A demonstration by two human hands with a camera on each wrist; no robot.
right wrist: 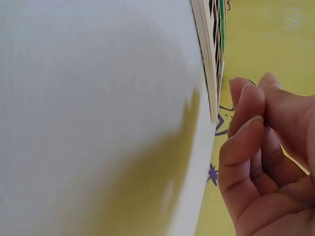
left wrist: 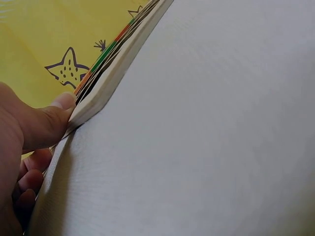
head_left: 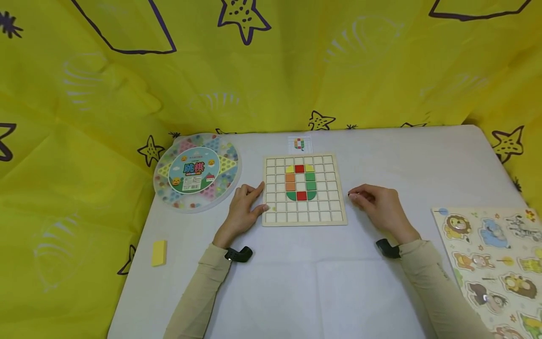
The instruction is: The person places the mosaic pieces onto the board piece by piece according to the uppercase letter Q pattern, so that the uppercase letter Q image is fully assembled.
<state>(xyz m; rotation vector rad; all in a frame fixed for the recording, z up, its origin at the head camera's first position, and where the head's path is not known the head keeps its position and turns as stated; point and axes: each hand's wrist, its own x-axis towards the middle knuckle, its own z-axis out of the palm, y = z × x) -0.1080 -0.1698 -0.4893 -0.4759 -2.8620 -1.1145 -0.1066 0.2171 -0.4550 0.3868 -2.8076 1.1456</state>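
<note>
A square wooden grid board [head_left: 305, 190] lies on the table, with red, yellow, orange and green tiles forming a ring in its upper middle. At its left edge is my left hand [head_left: 244, 210]; the thumb [left wrist: 63, 102] rests on the rim and the index finger touches the side. My right hand [head_left: 378, 207] is just off the board's right edge, apart from it. Thumb and index finger there pinch a small dark-edged piece [head_left: 349, 194], mostly hidden by the fingertips. Behind the board lies a small card [head_left: 299, 144] printed with a similar coloured ring with a tail.
A round Chinese checkers set [head_left: 196, 172] sits at the back left. Nearer on the left lies a yellow block [head_left: 159, 253]. An animal puzzle board [head_left: 491, 263] occupies the right side. A yellow curtain [head_left: 271, 84] hangs along the table's back edge.
</note>
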